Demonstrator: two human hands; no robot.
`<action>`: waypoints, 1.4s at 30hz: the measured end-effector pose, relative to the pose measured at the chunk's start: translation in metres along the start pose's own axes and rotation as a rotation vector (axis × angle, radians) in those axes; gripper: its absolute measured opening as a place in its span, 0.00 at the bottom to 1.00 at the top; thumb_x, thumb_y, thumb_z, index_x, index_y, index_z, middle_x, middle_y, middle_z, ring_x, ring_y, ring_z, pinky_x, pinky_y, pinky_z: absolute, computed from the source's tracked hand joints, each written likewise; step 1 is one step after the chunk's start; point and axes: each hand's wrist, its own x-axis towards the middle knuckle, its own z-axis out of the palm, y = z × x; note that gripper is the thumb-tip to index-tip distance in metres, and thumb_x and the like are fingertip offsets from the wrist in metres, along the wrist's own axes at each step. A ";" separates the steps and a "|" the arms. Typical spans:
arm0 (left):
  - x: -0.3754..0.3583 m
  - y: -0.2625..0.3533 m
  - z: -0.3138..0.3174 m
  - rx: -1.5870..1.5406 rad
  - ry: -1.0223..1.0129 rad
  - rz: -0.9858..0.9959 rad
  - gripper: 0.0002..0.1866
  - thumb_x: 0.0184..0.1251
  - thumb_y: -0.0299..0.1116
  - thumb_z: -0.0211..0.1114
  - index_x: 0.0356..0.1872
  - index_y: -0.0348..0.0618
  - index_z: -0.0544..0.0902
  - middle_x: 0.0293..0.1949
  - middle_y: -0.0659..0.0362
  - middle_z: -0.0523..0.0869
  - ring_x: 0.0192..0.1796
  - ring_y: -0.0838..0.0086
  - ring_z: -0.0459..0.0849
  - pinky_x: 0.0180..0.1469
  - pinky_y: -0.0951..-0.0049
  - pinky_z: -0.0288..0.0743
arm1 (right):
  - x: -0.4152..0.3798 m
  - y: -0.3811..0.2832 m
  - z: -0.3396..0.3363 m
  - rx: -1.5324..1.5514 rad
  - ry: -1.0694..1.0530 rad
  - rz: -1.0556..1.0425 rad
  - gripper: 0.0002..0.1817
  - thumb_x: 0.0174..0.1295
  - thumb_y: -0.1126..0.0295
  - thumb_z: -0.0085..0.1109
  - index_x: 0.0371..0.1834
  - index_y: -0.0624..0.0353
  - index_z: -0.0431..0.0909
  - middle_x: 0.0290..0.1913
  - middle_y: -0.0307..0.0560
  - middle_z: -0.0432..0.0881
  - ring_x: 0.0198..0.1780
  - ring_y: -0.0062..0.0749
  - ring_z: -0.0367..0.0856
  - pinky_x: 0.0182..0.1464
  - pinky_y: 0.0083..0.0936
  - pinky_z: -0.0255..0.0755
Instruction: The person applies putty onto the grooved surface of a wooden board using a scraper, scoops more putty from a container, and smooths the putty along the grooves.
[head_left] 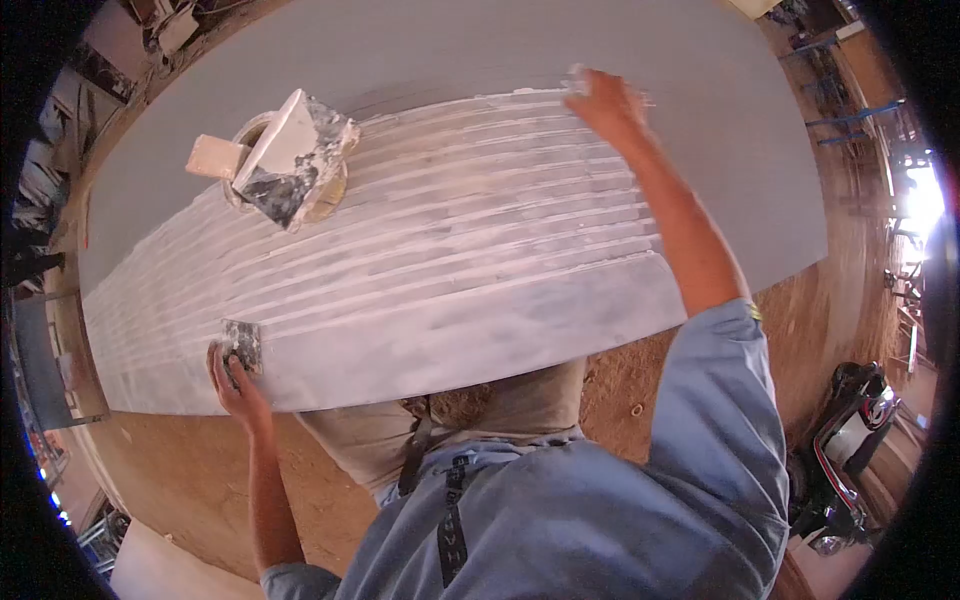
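Note:
A wide grey panel (720,180) lies in front of me, streaked with rows of white paste (480,215). At its near left edge, my left hand (240,385) holds a small paste-smeared square plate (243,345). My right hand (608,105) is at the far end of the topmost white row, closed on a small whitish piece (577,82) that is partly hidden by the fingers. On the panel's left part stands a round container (250,130), with a broad paste-covered blade (290,155) with a light handle (215,157) lying across its top.
Brown dusty ground (620,400) shows below the panel's near edge. A motorcycle (850,450) stands at the lower right. Blue metal frames (860,118) are at the upper right. Assorted clutter lines the far left side.

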 end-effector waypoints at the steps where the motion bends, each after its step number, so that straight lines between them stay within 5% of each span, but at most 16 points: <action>1: -0.001 -0.002 -0.001 0.004 -0.006 0.003 0.20 0.82 0.37 0.54 0.65 0.33 0.77 0.71 0.48 0.74 0.73 0.56 0.71 0.74 0.60 0.63 | 0.000 0.027 0.002 -0.008 0.060 -0.009 0.28 0.63 0.52 0.65 0.66 0.48 0.79 0.59 0.52 0.84 0.62 0.50 0.81 0.65 0.56 0.68; 3: 0.000 -0.006 0.000 0.059 -0.003 -0.011 0.21 0.82 0.37 0.53 0.66 0.33 0.76 0.72 0.48 0.73 0.74 0.56 0.70 0.74 0.60 0.62 | 0.003 0.057 -0.016 -0.033 -0.038 0.141 0.29 0.65 0.51 0.61 0.68 0.48 0.77 0.62 0.51 0.83 0.65 0.50 0.79 0.67 0.56 0.66; 9: 0.001 -0.002 -0.002 0.037 -0.033 -0.008 0.20 0.82 0.36 0.53 0.65 0.32 0.76 0.72 0.47 0.72 0.74 0.56 0.69 0.75 0.60 0.61 | 0.005 0.148 -0.028 -0.077 0.110 0.378 0.34 0.67 0.45 0.58 0.73 0.46 0.72 0.64 0.52 0.81 0.66 0.49 0.78 0.69 0.48 0.68; 12: 0.000 -0.012 0.003 0.015 0.013 -0.016 0.20 0.81 0.35 0.53 0.65 0.32 0.75 0.71 0.47 0.73 0.74 0.55 0.69 0.75 0.60 0.61 | -0.013 0.092 0.010 0.004 0.298 0.289 0.35 0.67 0.45 0.58 0.72 0.53 0.72 0.64 0.54 0.81 0.66 0.49 0.78 0.69 0.47 0.69; 16: 0.002 -0.019 0.000 0.014 -0.014 0.016 0.20 0.80 0.33 0.54 0.65 0.31 0.75 0.71 0.48 0.73 0.73 0.55 0.70 0.75 0.60 0.61 | -0.014 -0.041 0.061 0.387 0.242 -0.029 0.33 0.68 0.48 0.60 0.66 0.63 0.76 0.57 0.60 0.84 0.57 0.48 0.83 0.60 0.47 0.76; 19: 0.002 -0.011 -0.003 0.007 -0.028 0.012 0.19 0.80 0.33 0.54 0.64 0.32 0.76 0.71 0.48 0.73 0.73 0.55 0.70 0.75 0.60 0.61 | -0.024 -0.146 0.015 0.389 0.039 -0.188 0.26 0.64 0.50 0.63 0.51 0.64 0.83 0.43 0.59 0.87 0.47 0.51 0.87 0.50 0.45 0.80; 23: 0.003 -0.002 -0.005 -0.014 -0.021 -0.013 0.19 0.79 0.32 0.54 0.64 0.33 0.76 0.71 0.48 0.73 0.73 0.55 0.70 0.75 0.60 0.61 | -0.008 -0.200 0.022 0.408 -0.090 -0.192 0.23 0.60 0.50 0.66 0.41 0.63 0.86 0.39 0.60 0.87 0.45 0.55 0.87 0.47 0.44 0.80; 28: 0.003 0.002 -0.004 0.013 0.002 0.016 0.18 0.79 0.32 0.55 0.63 0.33 0.77 0.70 0.47 0.74 0.73 0.55 0.70 0.75 0.60 0.61 | -0.004 -0.228 0.038 0.343 -0.069 -0.248 0.20 0.58 0.52 0.66 0.41 0.59 0.86 0.39 0.59 0.87 0.45 0.54 0.87 0.47 0.48 0.78; 33: 0.001 0.000 -0.001 -0.030 -0.007 0.032 0.19 0.80 0.33 0.54 0.63 0.32 0.77 0.70 0.46 0.74 0.72 0.55 0.71 0.74 0.59 0.62 | 0.002 -0.211 0.033 0.255 -0.059 -0.246 0.20 0.57 0.52 0.67 0.41 0.57 0.87 0.41 0.56 0.88 0.46 0.52 0.88 0.49 0.50 0.78; 37: 0.002 -0.003 -0.002 0.015 -0.001 0.087 0.20 0.81 0.34 0.54 0.64 0.31 0.77 0.70 0.46 0.75 0.72 0.55 0.71 0.74 0.60 0.62 | 0.015 -0.140 0.030 0.045 0.017 -0.200 0.23 0.58 0.52 0.68 0.52 0.53 0.86 0.46 0.54 0.89 0.50 0.51 0.87 0.54 0.45 0.79; 42: 0.002 0.004 -0.001 0.025 -0.002 0.033 0.20 0.81 0.35 0.53 0.65 0.32 0.76 0.70 0.47 0.74 0.73 0.54 0.71 0.74 0.59 0.62 | 0.025 -0.046 0.009 -0.044 0.012 -0.119 0.23 0.61 0.52 0.63 0.57 0.49 0.83 0.53 0.55 0.86 0.56 0.51 0.84 0.59 0.55 0.72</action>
